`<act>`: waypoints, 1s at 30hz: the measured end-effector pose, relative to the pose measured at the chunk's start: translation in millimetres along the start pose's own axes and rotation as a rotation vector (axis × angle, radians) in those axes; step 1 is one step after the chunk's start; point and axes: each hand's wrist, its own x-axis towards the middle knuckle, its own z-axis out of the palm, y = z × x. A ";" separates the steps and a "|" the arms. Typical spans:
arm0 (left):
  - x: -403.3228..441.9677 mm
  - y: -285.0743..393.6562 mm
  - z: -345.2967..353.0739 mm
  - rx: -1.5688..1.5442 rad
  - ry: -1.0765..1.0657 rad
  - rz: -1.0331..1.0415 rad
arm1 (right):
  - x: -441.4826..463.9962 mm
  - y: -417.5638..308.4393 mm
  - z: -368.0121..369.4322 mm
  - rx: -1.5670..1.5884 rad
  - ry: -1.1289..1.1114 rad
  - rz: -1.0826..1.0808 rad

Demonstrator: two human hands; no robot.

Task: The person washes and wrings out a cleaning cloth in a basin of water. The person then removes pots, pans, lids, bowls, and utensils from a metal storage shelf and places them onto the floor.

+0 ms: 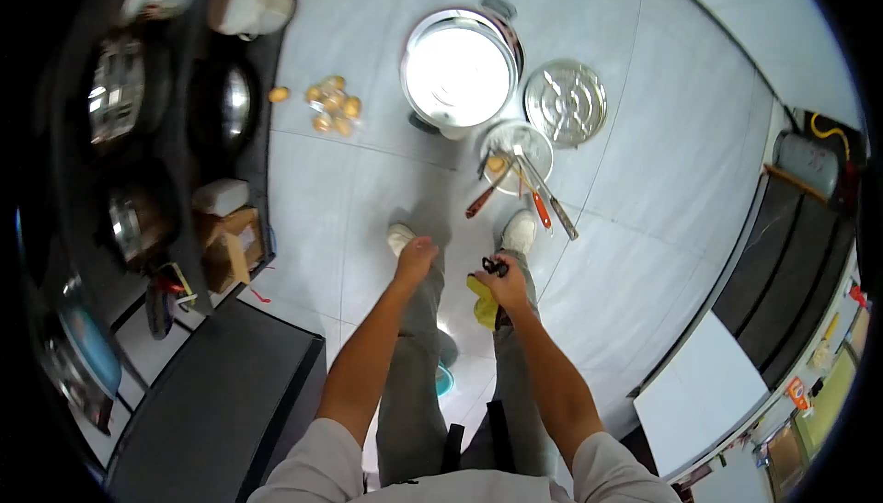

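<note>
Cloth, yellow and crumpled (485, 307), hangs toward six o'clock from the right hand (508, 285), which grips a small black thing (497, 268); left hand (418, 257), at ten o'clock, looks empty, can't tell if closed

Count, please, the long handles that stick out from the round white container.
3: a dark red handle at the left, an orange handle in the middle, a grey handle at the right. Shorter ones may be hidden inside the white container.
</note>
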 end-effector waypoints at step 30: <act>-620.1 431.9 -387.0 -0.612 0.598 1.580 | -485.6 -744.7 200.7 0.523 -0.648 -1.335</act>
